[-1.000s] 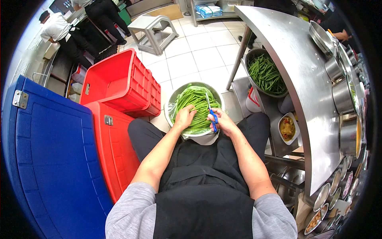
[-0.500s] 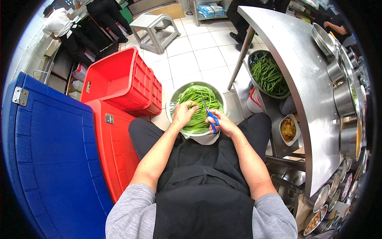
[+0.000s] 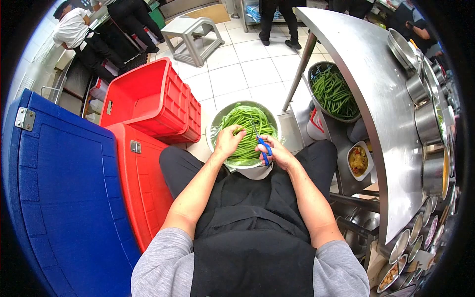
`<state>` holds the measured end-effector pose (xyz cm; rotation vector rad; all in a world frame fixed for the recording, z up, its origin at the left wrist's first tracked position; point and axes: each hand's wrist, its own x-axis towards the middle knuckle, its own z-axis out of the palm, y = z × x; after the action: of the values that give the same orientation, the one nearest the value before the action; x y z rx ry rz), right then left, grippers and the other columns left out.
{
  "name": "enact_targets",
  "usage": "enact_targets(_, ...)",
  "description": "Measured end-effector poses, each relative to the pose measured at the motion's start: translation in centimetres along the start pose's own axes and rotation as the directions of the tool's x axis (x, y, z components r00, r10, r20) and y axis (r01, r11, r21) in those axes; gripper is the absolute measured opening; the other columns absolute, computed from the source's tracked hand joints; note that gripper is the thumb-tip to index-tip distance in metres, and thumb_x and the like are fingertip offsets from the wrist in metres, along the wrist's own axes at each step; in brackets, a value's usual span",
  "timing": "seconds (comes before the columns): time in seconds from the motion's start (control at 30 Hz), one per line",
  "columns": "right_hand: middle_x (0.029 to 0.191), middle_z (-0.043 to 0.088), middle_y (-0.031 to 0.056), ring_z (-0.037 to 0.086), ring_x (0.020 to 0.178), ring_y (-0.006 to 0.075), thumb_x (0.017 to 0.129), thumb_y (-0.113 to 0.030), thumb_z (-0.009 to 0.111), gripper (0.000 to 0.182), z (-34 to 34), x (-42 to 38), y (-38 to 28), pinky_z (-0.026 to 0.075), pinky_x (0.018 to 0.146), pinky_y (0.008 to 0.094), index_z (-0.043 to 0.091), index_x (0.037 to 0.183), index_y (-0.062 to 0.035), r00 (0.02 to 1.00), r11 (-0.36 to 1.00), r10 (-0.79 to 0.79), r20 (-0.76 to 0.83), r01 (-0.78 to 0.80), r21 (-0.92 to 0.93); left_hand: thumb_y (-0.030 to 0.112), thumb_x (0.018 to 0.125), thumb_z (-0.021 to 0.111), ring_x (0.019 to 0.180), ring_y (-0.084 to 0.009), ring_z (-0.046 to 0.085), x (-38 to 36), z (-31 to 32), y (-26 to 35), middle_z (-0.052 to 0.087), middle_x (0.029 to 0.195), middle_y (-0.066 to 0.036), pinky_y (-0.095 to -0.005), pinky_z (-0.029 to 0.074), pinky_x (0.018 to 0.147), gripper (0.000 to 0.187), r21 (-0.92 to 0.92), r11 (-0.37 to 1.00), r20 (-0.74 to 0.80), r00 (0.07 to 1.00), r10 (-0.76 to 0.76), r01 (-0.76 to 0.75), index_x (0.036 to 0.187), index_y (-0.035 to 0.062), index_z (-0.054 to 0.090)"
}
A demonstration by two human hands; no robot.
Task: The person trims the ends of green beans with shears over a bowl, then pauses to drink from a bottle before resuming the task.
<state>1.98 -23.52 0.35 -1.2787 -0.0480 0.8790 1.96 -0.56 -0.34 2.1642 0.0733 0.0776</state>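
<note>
Long green beans [image 3: 247,148] lie in a plastic-lined round metal bowl [image 3: 213,119] between my knees. My left hand [image 3: 229,140] is over the bowl's left side, fingers pinched on beans at their ends. Blue-handled scissors [image 3: 265,151] are in my right hand [image 3: 276,152] at the bowl's right side, their blades pointing up and away over the beans. How far the blades are parted is too small to tell.
Red crates [image 3: 148,99] and a red cooler box stand left, beside a blue one [image 3: 74,183]. A grey stool [image 3: 190,37] is ahead. At right, a steel table [image 3: 366,74] has a basket of beans [image 3: 334,94] beneath it. Several people stand farther back.
A person in dark trousers at the back has stepped to the left, and more people show at the upper right. My hands have hardly moved.
</note>
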Motion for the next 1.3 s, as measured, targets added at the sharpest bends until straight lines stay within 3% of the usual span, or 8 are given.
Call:
enact_targets(0.2, 0.103, 0.056, 0.0017, 0.057, 0.08, 0.0105, 0.087, -0.038, 0.072, 0.06, -0.1, 0.2, 0.2, 0.051, 0.067, 0.0253, 0.046, 0.134, -0.011, 0.993, 0.997, -0.03, -0.11, 0.022, -0.075, 0.023, 0.085, 0.071, 0.078, -0.0183, 0.068, 0.0, -0.4, 1.5, 0.072, 0.085, -0.011, -0.033, 0.051, 0.073, 0.024, 0.03, 0.997, 0.021, 0.997, -0.076, 0.075, 0.099, 0.0047, 0.072)
enact_targets(0.4, 0.105, 0.057, 0.0025, 0.057, 0.082, 0.0101, 0.087, -0.037, 0.072, 0.06, -0.3, 0.1, 0.3, 0.05, 0.069, 0.0248, 0.045, 0.134, -0.0114, 0.996, 0.997, -0.081, -0.032, 0.081, -0.021, 0.023, 0.085, 0.071, 0.079, -0.0177, 0.068, 0.0, -0.4, 2.2, 0.072, 0.085, -0.012, -0.0328, 0.051, 0.073, 0.024, -0.019, 0.996, 0.028, 0.996, -0.082, 0.083, 0.099, 0.0041, 0.072)
enact_targets(0.47, 0.107, 0.056, 0.003, 0.057, 0.08, 0.0105, 0.09, -0.032, 0.069, 0.057, -0.5, -0.1, 0.2, 0.05, 0.068, 0.0256, 0.045, 0.136, -0.009, 0.998, 0.998, 0.031, 0.053, -0.027, -0.058, 0.023, 0.085, 0.071, 0.079, -0.0176, 0.068, 0.0, -0.3, 2.0, 0.072, 0.085, -0.011, -0.0328, 0.051, 0.073, 0.024, -0.037, 0.997, 0.017, 0.998, -0.063, 0.063, 0.099, 0.0038, 0.071)
enact_targets(0.67, 0.103, 0.057, 0.0029, 0.058, 0.079, 0.0102, 0.089, -0.03, 0.071, 0.055, -0.2, -0.1, 0.0, 0.05, 0.065, 0.0247, 0.047, 0.134, -0.0105, 0.999, 0.999, -0.038, 0.008, 0.038, -0.016, 0.023, 0.084, 0.071, 0.078, -0.0178, 0.068, 0.0, -0.1, 1.0, 0.072, 0.084, -0.011, -0.033, 0.051, 0.073, 0.024, -0.02, 0.998, 0.023, 0.998, -0.058, 0.058, 0.098, 0.0034, 0.071)
enact_targets(1.3, 0.102, 0.059, 0.0059, 0.061, 0.074, 0.0127, 0.089, -0.023, 0.073, 0.056, 0.4, -0.2, -0.2, 0.053, 0.062, 0.0273, 0.046, 0.134, -0.0041, 0.998, 0.998, -0.056, 0.029, 0.055, 0.011, 0.025, 0.083, 0.072, 0.078, -0.0206, 0.069, -0.4, -0.5, 1.6, 0.072, 0.084, -0.013, -0.0344, 0.052, 0.073, 0.025, 0.013, 0.999, 0.039, 0.998, -0.042, 0.042, 0.098, 0.005, 0.072)
